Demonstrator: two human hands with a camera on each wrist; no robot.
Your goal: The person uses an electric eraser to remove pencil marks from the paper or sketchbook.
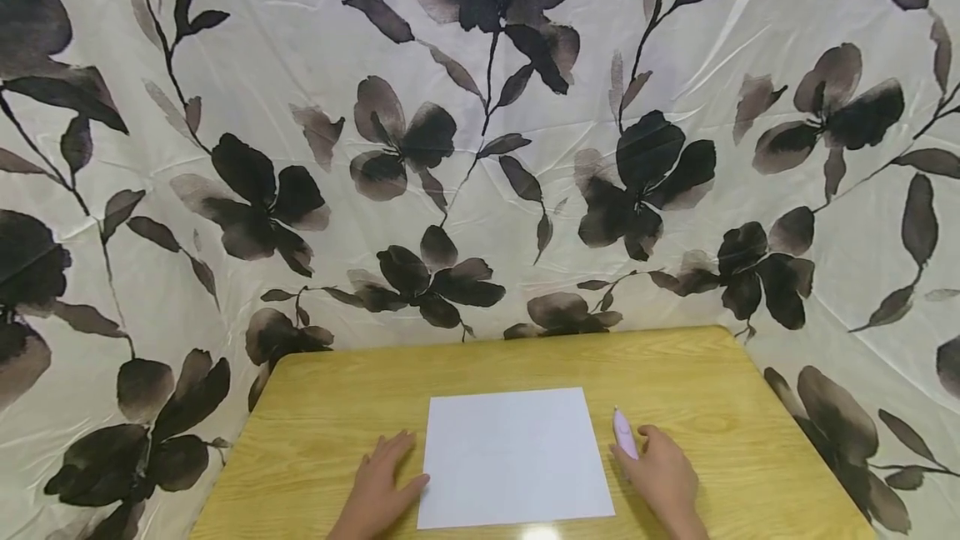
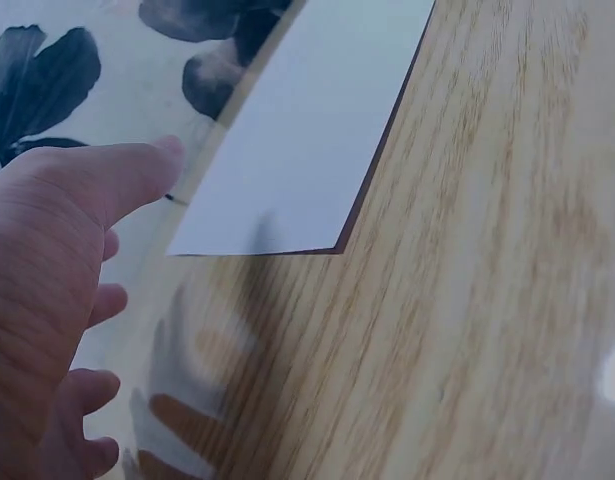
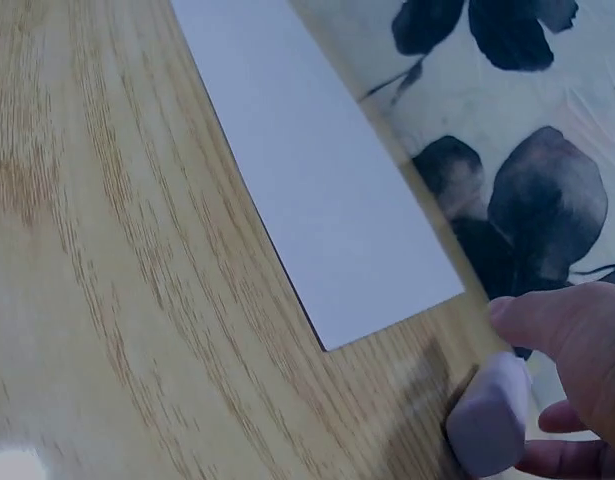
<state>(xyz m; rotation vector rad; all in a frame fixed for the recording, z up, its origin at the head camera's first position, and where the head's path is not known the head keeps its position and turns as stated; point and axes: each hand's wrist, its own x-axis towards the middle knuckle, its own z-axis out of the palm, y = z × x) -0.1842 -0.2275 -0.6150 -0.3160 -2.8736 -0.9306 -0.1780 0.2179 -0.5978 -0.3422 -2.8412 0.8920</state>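
Observation:
A sheet of white paper [image 1: 517, 457] lies flat on the wooden table. Left of it, my left hand [image 1: 381, 483] has its fingers spread, with the thumb tip right at the paper's left edge. In the left wrist view the left thumb [image 2: 137, 180] extends toward the paper [image 2: 297, 140]. To the paper's right is a lilac, pen-shaped tool [image 1: 624, 433] with a narrow tip pointing away from me. My right hand [image 1: 663, 473] is beside this tool, thumb and fingers parted around its near end. The right wrist view shows the tool's rounded lilac end [image 3: 489, 420] below the right thumb.
The yellow wood-grain table [image 1: 337, 390] has rounded far corners. A white cloth [image 1: 540, 190] with dark flower prints hangs behind the table and along both sides. A bright light reflection lies at the table's near edge.

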